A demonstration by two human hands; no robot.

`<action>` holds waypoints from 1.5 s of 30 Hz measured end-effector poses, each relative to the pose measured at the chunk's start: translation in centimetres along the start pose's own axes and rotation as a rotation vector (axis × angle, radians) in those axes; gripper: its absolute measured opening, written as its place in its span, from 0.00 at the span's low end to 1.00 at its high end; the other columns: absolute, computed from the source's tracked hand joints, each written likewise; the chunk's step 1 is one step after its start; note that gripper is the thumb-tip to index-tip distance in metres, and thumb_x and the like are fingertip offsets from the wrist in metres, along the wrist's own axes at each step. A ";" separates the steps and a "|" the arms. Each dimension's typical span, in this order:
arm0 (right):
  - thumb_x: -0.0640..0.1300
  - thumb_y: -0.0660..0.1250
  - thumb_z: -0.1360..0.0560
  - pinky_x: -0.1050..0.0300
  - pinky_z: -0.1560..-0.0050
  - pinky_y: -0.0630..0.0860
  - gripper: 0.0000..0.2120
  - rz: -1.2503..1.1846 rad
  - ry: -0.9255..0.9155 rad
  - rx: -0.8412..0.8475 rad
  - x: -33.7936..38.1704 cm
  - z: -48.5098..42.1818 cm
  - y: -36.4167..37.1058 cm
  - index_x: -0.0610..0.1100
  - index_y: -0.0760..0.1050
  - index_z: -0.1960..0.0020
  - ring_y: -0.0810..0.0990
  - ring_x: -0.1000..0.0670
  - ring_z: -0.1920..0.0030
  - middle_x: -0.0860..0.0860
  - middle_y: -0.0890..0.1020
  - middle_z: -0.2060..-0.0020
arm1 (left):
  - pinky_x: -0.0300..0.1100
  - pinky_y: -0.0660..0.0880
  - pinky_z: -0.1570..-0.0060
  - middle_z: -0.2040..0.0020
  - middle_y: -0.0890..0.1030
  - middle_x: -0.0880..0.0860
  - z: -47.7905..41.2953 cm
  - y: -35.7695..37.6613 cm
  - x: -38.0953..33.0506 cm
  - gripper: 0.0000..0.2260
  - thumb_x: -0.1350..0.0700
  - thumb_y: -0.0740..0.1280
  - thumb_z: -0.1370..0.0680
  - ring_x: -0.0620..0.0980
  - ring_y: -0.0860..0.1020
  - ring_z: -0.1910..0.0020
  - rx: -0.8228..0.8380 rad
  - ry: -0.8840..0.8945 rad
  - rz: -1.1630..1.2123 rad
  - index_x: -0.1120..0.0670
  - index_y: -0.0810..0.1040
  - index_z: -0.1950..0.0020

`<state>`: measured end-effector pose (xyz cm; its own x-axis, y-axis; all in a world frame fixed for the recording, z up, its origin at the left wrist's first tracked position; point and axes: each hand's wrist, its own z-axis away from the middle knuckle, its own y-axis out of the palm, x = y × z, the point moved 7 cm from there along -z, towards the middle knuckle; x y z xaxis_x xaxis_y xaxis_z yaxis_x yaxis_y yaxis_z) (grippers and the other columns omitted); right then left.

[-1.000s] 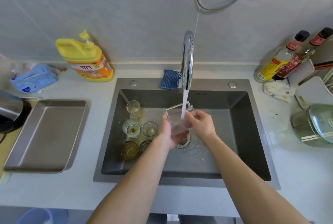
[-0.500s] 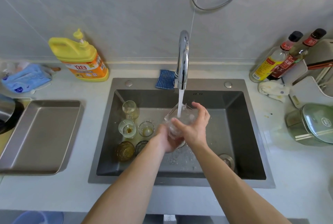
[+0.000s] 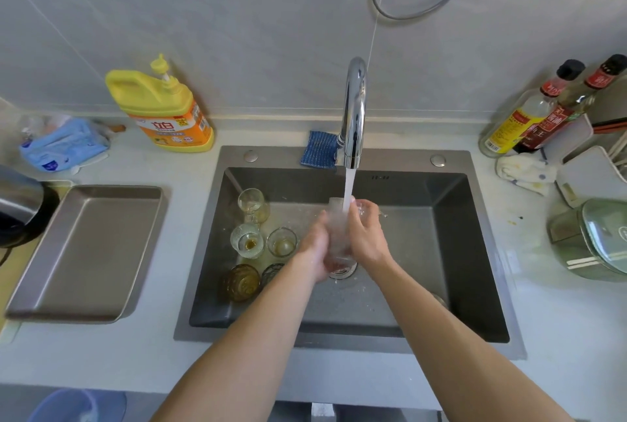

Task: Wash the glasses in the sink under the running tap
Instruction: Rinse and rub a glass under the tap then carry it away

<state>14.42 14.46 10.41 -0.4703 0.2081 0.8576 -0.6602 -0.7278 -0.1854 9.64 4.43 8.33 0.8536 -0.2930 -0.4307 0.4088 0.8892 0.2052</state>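
A clear glass point(image 3: 337, 235) stands upright between my two hands over the drain of the steel sink point(image 3: 475, 252). Water from the chrome tap point(image 3: 354, 116) falls onto its rim. My left hand point(image 3: 314, 252) cups the glass from the left and below. My right hand point(image 3: 368, 235) wraps its right side, fingers curled at the rim. Several other glasses stand in the sink's left part: a stemmed one point(image 3: 252, 206), a ribbed clear one point(image 3: 247, 240), a small clear one point(image 3: 282, 242), an amber one point(image 3: 241, 282) and a dark one point(image 3: 271, 272) partly behind my left arm.
A steel tray point(image 3: 84, 252) lies on the counter left of the sink. A yellow detergent bottle point(image 3: 163, 109) and a blue packet point(image 3: 64, 145) stand behind it. A blue sponge point(image 3: 319, 153) sits on the sink's back rim. Sauce bottles point(image 3: 543, 116), a cloth point(image 3: 524, 172) and a lidded pot point(image 3: 593, 238) crowd the right.
The glass has turned from tilted to upright under the stream. My right hand has shifted from the front of the glass to its right side, and both hands moved slightly lower.
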 end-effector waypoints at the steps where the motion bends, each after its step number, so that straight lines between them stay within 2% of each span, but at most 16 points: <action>1: 0.68 0.62 0.22 0.43 0.45 0.83 0.29 -0.057 0.015 0.028 -0.3 0.0 0.0 0.52 0.65 0.29 0.85 0.45 0.49 0.45 0.82 0.41 | 0.55 0.81 0.42 0.49 0.88 0.60 0.2 0.3 0.0 0.28 0.35 0.64 0.20 0.59 0.85 0.49 0.059 -0.016 0.044 0.57 0.83 0.38; 3: 0.67 0.66 0.22 0.40 0.44 0.84 0.30 -0.094 0.065 0.086 -0.9 0.1 0.1 0.49 0.67 0.30 0.87 0.47 0.50 0.46 0.84 0.44 | 0.54 0.81 0.47 0.50 0.88 0.60 0.3 0.6 0.2 0.24 0.40 0.68 0.20 0.60 0.84 0.51 0.097 -0.036 0.098 0.60 0.84 0.40; 6: 0.68 0.62 0.21 0.38 0.37 0.80 0.36 -0.014 0.025 0.096 -0.8 0.2 0.8 0.46 0.60 0.24 0.84 0.44 0.42 0.45 0.81 0.38 | 0.58 0.80 0.38 0.45 0.86 0.63 0.6 0.7 0.4 0.24 0.42 0.69 0.21 0.62 0.84 0.43 0.074 -0.065 0.193 0.60 0.82 0.35; 8: 0.62 0.58 0.17 0.43 0.33 0.76 0.32 0.015 -0.071 0.072 -0.2 0.3 1.1 0.51 0.51 0.20 0.80 0.44 0.38 0.45 0.76 0.33 | 0.58 0.77 0.33 0.42 0.84 0.65 0.4 0.5 0.7 0.26 0.43 0.69 0.22 0.62 0.82 0.39 0.069 -0.078 0.257 0.61 0.80 0.33; 13: 0.62 0.71 0.23 0.58 0.57 0.78 0.20 0.168 -0.137 -0.027 0.1 0.9 -0.1 0.48 0.72 0.45 0.84 0.54 0.55 0.51 0.84 0.53 | 0.52 0.78 0.33 0.47 0.84 0.63 0.1 -0.8 0.3 0.27 0.40 0.70 0.21 0.60 0.82 0.44 0.031 -0.030 0.441 0.62 0.78 0.38; 17: 0.70 0.68 0.27 0.60 0.67 0.72 0.29 0.391 -0.142 0.145 -0.2 0.4 -1.6 0.42 0.84 0.59 0.75 0.55 0.72 0.54 0.82 0.69 | 0.47 0.81 0.56 0.48 0.85 0.58 -0.2 -2.6 -0.9 0.22 0.40 0.72 0.22 0.55 0.83 0.52 -0.076 0.047 0.236 0.56 0.79 0.39; 20: 0.70 0.66 0.30 0.62 0.62 0.76 0.25 0.418 -0.092 0.347 -0.4 0.1 -2.8 0.48 0.85 0.58 0.79 0.57 0.70 0.52 0.85 0.67 | 0.45 0.79 0.56 0.50 0.85 0.58 0.0 -3.0 -0.5 0.15 0.43 0.69 0.19 0.56 0.83 0.53 -0.080 0.021 0.127 0.54 0.80 0.44; 23: 0.68 0.71 0.29 0.62 0.61 0.75 0.18 0.454 -0.206 0.242 -0.4 -0.7 -3.9 0.58 0.79 0.46 0.80 0.53 0.66 0.50 0.84 0.64 | 0.41 0.77 0.66 0.46 0.84 0.60 0.1 -3.0 0.3 0.18 0.43 0.67 0.18 0.55 0.82 0.54 -0.071 -0.040 0.168 0.56 0.79 0.39; 25: 0.65 0.74 0.28 0.58 0.60 0.75 0.26 0.381 -0.203 0.148 -0.7 -0.7 -3.8 0.57 0.70 0.37 0.76 0.53 0.65 0.51 0.78 0.64 | 0.39 0.73 0.75 0.49 0.83 0.60 -0.3 -2.6 0.7 0.21 0.43 0.63 0.18 0.54 0.80 0.62 -0.048 -0.066 0.200 0.59 0.78 0.36; 28: 0.77 0.67 0.33 0.56 0.59 0.72 0.34 0.280 -0.189 0.084 -0.8 -0.4 -3.0 0.51 0.73 0.42 0.72 0.54 0.63 0.51 0.73 0.59 | 0.37 0.68 0.78 0.56 0.83 0.61 -0.7 -2.4 1.1 0.23 0.43 0.61 0.17 0.53 0.77 0.68 -0.012 -0.113 0.196 0.62 0.78 0.39; 30: 0.76 0.68 0.34 0.56 0.57 0.74 0.30 0.213 -0.160 0.092 -0.7 -0.2 -2.5 0.50 0.73 0.50 0.75 0.53 0.60 0.50 0.77 0.56 | 0.37 0.70 0.79 0.56 0.84 0.62 -0.9 -2.4 1.3 0.24 0.42 0.61 0.17 0.54 0.79 0.68 0.010 -0.146 0.190 0.63 0.78 0.38; 33: 0.71 0.75 0.34 0.46 0.57 0.83 0.35 -0.017 -0.037 0.132 -1.2 -0.1 -1.7 0.42 0.72 0.50 0.80 0.48 0.63 0.47 0.82 0.60 | 0.42 0.79 0.75 0.55 0.86 0.62 -1.4 -2.8 1.3 0.24 0.42 0.59 0.15 0.57 0.85 0.67 -0.024 -0.157 0.146 0.62 0.77 0.35; 38: 0.61 0.70 0.21 0.59 0.69 0.65 0.21 -0.194 0.040 0.122 -0.2 -0.2 -1.6 0.44 0.73 0.60 0.64 0.54 0.73 0.54 0.67 0.73 | 0.54 0.84 0.45 0.43 0.85 0.63 -2.8 -3.1 0.6 0.19 0.49 0.54 0.14 0.62 0.85 0.44 -0.115 -0.018 -0.056 0.58 0.81 0.41; 40: 0.54 0.66 0.18 0.60 0.73 0.61 0.19 -0.136 0.051 0.130 0.1 -0.1 -0.8 0.43 0.73 0.63 0.62 0.52 0.74 0.52 0.67 0.74 | 0.56 0.83 0.45 0.41 0.85 0.63 -2.9 -2.0 0.4 0.26 0.43 0.52 0.15 0.62 0.84 0.44 -0.050 -0.004 0.035 0.59 0.83 0.38; 43: 0.49 0.61 0.17 0.60 0.74 0.62 0.20 -0.028 0.059 0.089 0.3 0.2 -0.1 0.41 0.75 0.63 0.65 0.52 0.77 0.51 0.71 0.78 | 0.56 0.77 0.33 0.42 0.86 0.63 -4.3 -1.2 0.7 0.42 0.27 0.46 0.20 0.61 0.83 0.41 -0.033 0.045 0.087 0.58 0.85 0.39; 45: 0.52 0.62 0.16 0.58 0.73 0.67 0.20 0.004 -0.010 0.083 0.9 0.6 0.1 0.39 0.78 0.60 0.72 0.50 0.75 0.47 0.79 0.75 | 0.52 0.80 0.42 0.50 0.86 0.60 -3.9 -0.6 0.2 0.43 0.24 0.45 0.22 0.57 0.85 0.48 -0.034 0.162 -0.010 0.56 0.86 0.43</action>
<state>14.30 14.22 11.41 -0.4665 0.1988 0.8619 -0.6077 -0.7801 -0.1490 8.28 5.27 4.72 0.7856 -0.2437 -0.5687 0.4030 0.8990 0.1714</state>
